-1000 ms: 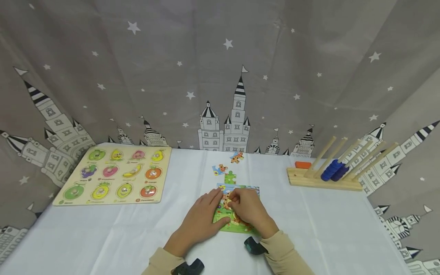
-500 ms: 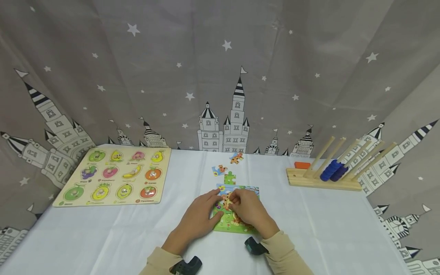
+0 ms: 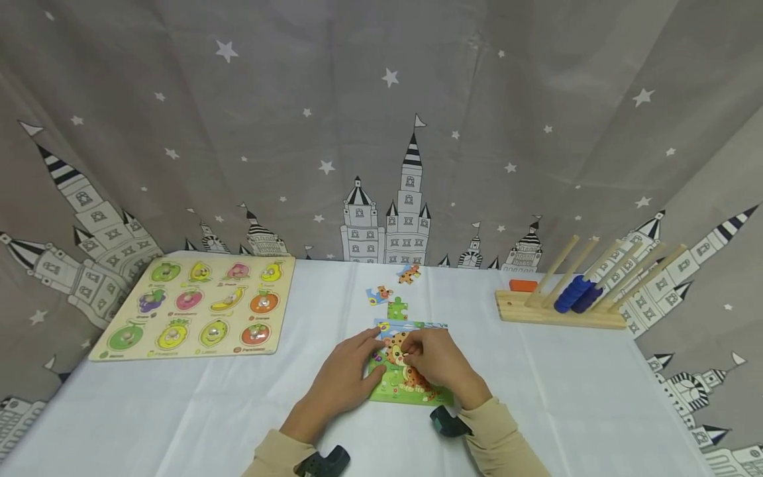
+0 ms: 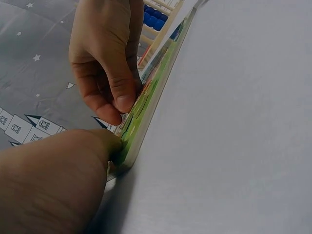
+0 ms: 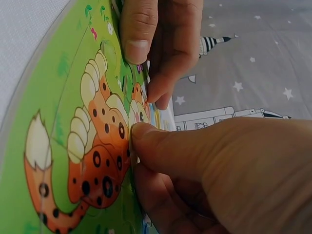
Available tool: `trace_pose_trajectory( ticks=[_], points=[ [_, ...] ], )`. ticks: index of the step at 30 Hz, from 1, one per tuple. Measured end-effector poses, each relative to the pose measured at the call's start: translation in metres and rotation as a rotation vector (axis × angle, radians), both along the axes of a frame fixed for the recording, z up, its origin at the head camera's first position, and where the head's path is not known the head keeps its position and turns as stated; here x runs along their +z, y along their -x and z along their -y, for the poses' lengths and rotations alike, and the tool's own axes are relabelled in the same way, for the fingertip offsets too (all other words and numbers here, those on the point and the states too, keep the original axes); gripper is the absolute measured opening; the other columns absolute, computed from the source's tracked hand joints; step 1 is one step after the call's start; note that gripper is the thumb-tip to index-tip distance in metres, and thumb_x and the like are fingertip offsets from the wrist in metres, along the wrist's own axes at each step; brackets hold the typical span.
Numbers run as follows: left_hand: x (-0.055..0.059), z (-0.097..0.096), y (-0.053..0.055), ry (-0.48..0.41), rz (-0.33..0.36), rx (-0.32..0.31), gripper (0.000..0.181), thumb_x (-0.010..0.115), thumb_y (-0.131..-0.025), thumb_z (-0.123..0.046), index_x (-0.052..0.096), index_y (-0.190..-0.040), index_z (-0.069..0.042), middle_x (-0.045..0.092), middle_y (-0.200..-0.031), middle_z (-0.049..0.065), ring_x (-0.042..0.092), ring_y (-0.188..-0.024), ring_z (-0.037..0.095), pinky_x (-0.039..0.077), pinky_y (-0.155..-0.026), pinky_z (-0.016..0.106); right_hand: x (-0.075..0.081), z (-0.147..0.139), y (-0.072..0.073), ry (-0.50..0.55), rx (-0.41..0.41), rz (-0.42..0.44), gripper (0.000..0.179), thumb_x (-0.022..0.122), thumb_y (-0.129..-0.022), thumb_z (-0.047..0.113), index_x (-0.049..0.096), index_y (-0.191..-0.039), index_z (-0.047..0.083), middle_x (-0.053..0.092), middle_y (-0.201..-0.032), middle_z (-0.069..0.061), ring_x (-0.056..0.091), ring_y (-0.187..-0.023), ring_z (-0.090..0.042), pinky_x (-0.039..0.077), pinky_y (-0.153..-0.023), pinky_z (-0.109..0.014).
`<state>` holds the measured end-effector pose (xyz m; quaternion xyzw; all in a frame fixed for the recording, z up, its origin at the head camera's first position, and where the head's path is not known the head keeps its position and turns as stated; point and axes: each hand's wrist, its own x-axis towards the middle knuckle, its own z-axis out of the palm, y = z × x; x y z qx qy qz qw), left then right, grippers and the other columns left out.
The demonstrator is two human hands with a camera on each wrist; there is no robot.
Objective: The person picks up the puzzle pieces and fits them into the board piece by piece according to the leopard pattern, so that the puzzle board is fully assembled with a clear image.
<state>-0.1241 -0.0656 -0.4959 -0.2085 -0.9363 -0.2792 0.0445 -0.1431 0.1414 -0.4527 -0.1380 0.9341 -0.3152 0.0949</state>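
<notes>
Leopard puzzle [image 3: 412, 381]: my spread left hand [image 3: 341, 376] (nine o'clock) presumably steadied it; right hand [image 3: 442, 360] (three) apparently pinched a piece [image 5: 132, 150].

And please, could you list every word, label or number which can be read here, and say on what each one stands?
"Persimmon": on the fruit board, under the red fruit at its near right corner.
"Orange": same board, under the orange fruit; small, but it seems to read so.
The other fruit labels: too small or blurred to read surely.
On the leopard puzzle and the peg stand: no readable text.
</notes>
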Motion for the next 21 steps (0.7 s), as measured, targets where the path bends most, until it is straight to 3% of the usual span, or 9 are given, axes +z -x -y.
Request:
trace_pose_trajectory(
  ticks=[11, 17, 21],
  points=[
    [-0.002, 0.003, 0.001, -0.019, -0.001, 0.004, 0.034, 0.067, -0.097, -0.029, 0.068, -0.129, -0.018, 0.057, -0.151, 0.003, 0.056, -0.137, 0.03, 0.045, -0.114, 0.05, -0.001, -0.003, 0.008, 0.036, 0.013, 0.016, 0.005, 0.077, -0.089, 0.009, 0.073, -0.092, 0.01, 0.065, -0.078, 0.005, 0.057, -0.072, -0.008, 0.049, -0.066, -0.023],
    [-0.003, 0.001, 0.003, -0.024, -0.008, -0.007, 0.032, 0.068, -0.096, -0.03, 0.069, -0.126, -0.019, 0.057, -0.15, 0.003, 0.057, -0.136, 0.031, 0.045, -0.114, 0.051, 0.001, -0.013, 0.034, 0.089, -0.098, -0.001, 0.022, 0.078, -0.091, 0.018, 0.074, -0.111, 0.011, 0.072, -0.096, 0.0, 0.064, -0.083, -0.01, 0.056, -0.075, -0.031],
    [0.002, 0.004, 0.001, 0.053, 0.05, -0.066, 0.055, 0.069, -0.092, -0.049, 0.063, -0.137, -0.017, 0.049, -0.158, 0.004, 0.049, -0.143, 0.032, 0.041, -0.118, 0.052, 0.0, -0.014, 0.057, 0.073, -0.08, 0.018, 0.044, 0.079, -0.09, 0.02, 0.068, -0.131, 0.012, 0.07, -0.117, -0.005, 0.065, -0.093, -0.014, 0.058, -0.081, -0.035]
  ],
)
